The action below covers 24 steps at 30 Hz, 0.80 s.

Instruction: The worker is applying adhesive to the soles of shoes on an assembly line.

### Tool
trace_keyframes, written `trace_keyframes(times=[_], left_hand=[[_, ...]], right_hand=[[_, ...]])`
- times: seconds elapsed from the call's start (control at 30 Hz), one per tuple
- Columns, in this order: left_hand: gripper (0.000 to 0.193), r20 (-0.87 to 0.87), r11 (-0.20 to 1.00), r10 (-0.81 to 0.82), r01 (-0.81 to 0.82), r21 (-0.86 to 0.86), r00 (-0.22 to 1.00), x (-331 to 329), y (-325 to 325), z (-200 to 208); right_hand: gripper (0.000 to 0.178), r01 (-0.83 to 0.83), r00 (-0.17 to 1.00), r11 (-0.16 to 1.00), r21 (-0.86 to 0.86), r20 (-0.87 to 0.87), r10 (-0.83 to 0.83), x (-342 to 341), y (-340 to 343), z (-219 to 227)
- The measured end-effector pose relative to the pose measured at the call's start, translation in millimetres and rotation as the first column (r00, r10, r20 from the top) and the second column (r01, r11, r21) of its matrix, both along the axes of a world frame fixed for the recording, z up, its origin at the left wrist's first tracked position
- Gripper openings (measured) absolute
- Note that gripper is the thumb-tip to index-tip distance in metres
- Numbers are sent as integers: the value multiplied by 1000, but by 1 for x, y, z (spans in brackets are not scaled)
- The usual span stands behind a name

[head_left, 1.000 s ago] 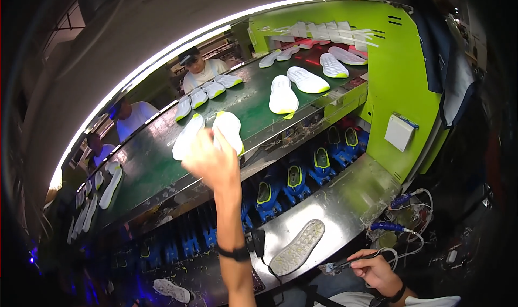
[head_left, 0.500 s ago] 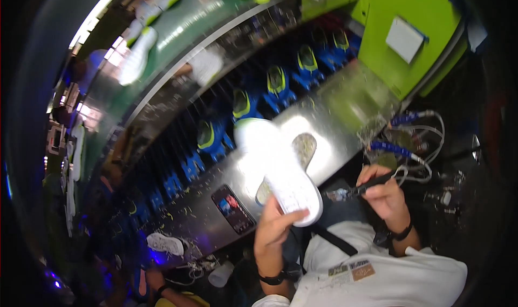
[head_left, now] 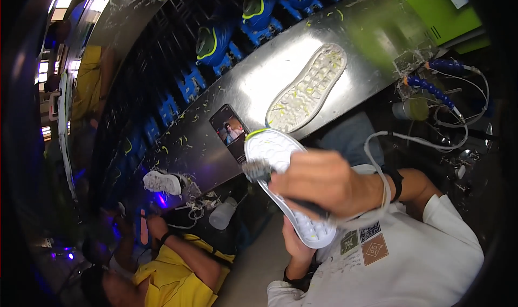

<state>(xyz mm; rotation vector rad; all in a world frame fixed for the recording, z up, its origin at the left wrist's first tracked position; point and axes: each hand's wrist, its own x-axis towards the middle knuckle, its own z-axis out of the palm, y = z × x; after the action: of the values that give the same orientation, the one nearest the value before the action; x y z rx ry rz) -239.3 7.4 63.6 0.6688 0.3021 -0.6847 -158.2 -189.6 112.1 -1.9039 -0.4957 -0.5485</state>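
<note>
A white shoe sole [head_left: 272, 145] with a grid of hollows and a yellow-green edge at one end is held tilted over my lap. My left hand [head_left: 294, 247] grips its near end from below; part of that hand is hidden. Over the sole, my right hand [head_left: 321, 180], slightly blurred, is wrapped round a corded tool [head_left: 258, 172] with a dark handle and a grey, blurred head. The head overlaps the sole's left edge; whether it touches cannot be made out. On the bench just beyond lies a studded sole-shaped piece [head_left: 310, 85] with yellow-green scraps on it.
A phone [head_left: 231, 131] lies on the metal bench [head_left: 372, 58], among yellow-green shavings. Blue shoes [head_left: 212, 45] stand on a rack behind. Blue segmented hoses [head_left: 431, 88] and a white cable [head_left: 399, 136] are at right. A co-worker in yellow [head_left: 172, 272] sits at lower left, near a cup [head_left: 221, 215].
My right hand has brought the tool leftward over the sole. My left hand has drawn the sole nearer and lower, uncovering the studded piece. The view has shifted, showing more of the co-worker.
</note>
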Motion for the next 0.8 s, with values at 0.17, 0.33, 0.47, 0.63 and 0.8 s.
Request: trace_keyframes(times=[0.17,0.33,0.47,0.63,0.8], left_hand=[[62,-135,942,220,-247,-227,966,18,-12,5],[76,-78,921,-7,-24,-388,997,53,-43,8],[73,-9,990,70,-71,-118,997,62,-55,9],[68,-64,945,-288,273,-179,956,92,-50,22],[66,-89,685,-639,617,388,764,136,-29,56]], right_hand=[[24,91,976,918,385,-216,-6,-30,10,-14],[22,-127,964,904,409,-165,209,-64,12,-8],[23,-55,969,942,331,-208,130,-73,-11,0],[27,-143,949,835,532,-167,268,-60,-34,8],[22,-436,823,818,376,-201,531,-56,-8,-10]])
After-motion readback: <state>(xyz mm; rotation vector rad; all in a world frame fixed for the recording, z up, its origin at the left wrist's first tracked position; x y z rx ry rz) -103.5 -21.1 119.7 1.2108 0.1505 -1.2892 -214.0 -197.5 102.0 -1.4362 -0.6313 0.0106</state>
